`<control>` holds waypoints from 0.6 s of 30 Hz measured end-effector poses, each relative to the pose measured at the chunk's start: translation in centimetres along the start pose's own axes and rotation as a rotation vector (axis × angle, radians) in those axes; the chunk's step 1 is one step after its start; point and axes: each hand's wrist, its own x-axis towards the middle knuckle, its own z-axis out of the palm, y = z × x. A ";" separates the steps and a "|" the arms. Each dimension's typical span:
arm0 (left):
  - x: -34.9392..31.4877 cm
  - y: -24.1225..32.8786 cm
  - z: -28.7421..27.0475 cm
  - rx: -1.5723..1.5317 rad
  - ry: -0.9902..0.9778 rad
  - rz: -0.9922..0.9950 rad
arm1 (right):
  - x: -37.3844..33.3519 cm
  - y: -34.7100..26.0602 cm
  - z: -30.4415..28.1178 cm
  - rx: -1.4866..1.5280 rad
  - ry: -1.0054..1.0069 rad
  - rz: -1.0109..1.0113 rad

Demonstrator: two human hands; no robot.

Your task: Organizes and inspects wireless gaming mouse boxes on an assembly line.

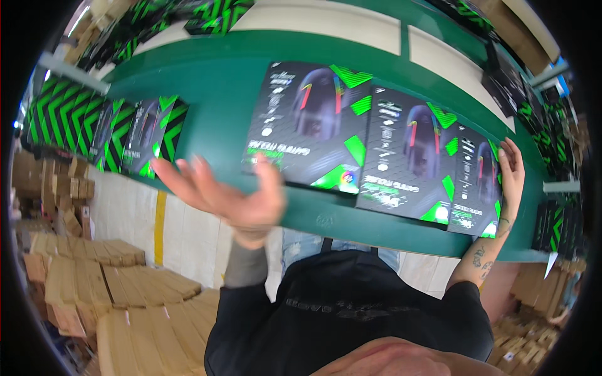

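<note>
Three black and green gaming mouse boxes lie face up in a row on the green table (219,69): a left box (313,119), a middle box (411,150) and a right box (475,182). My left hand (232,197) hovers in front of the left box's near corner, slightly blurred. Its fingers are spread and nothing is in them. At the other end of the row, my right hand (513,166) rests with stretched fingers along the outer side of the right box. Its fingers are not wrapped round it.
Several matching boxes (69,119) stand packed at the table's left end. More green-striped boxes (219,15) sit beyond the far edge, and others (555,229) at the right. Brown cartons (144,307) are stacked on the floor at the lower left.
</note>
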 end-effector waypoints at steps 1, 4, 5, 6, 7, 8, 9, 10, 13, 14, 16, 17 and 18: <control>0.9 0.1 -1.0 -0.006 -0.170 -0.150 | -1.2 -1.7 0.1 -0.173 0.011 -0.005; 0.2 -5.1 -2.2 -0.759 -0.606 -0.930 | -5.4 -3.6 -0.6 0.024 -0.244 0.102; -0.1 -6.5 -2.7 -0.963 -0.706 -0.958 | -6.0 -3.2 0.8 -0.030 -0.220 -0.010; -0.8 -7.3 -2.1 -1.078 -0.812 -1.035 | -6.9 -3.1 1.8 -0.114 -0.173 -0.116; -1.0 -7.3 -1.5 -1.193 -0.928 -1.109 | -7.7 -2.2 2.1 0.034 -0.115 -0.017; -1.4 -6.2 -1.1 -1.080 -1.027 -1.098 | -8.3 -1.1 2.0 0.222 -0.055 0.083; -1.2 -5.6 -1.0 -1.101 -1.011 -1.105 | -8.7 -0.4 1.8 0.245 -0.064 0.079; -0.9 -5.1 -0.7 -1.126 -1.000 -1.107 | -9.2 -0.2 1.5 0.267 -0.067 0.077; -1.6 -5.0 -2.5 -1.198 -0.916 -1.077 | -11.3 0.2 1.6 0.448 0.069 -0.043; -2.8 -5.4 -2.7 -1.272 -0.858 -1.050 | -12.0 0.6 2.2 0.575 0.138 -0.078; -3.3 -4.9 -3.5 -1.355 -0.745 -1.064 | -12.4 -0.4 2.8 0.567 0.151 -0.099; -3.1 -5.2 -3.7 -1.350 -0.732 -1.059 | -12.1 -0.9 3.0 0.575 0.150 -0.092; -3.4 -5.5 -4.2 -1.365 -0.720 -1.080 | -11.5 -1.7 3.1 0.578 0.127 -0.086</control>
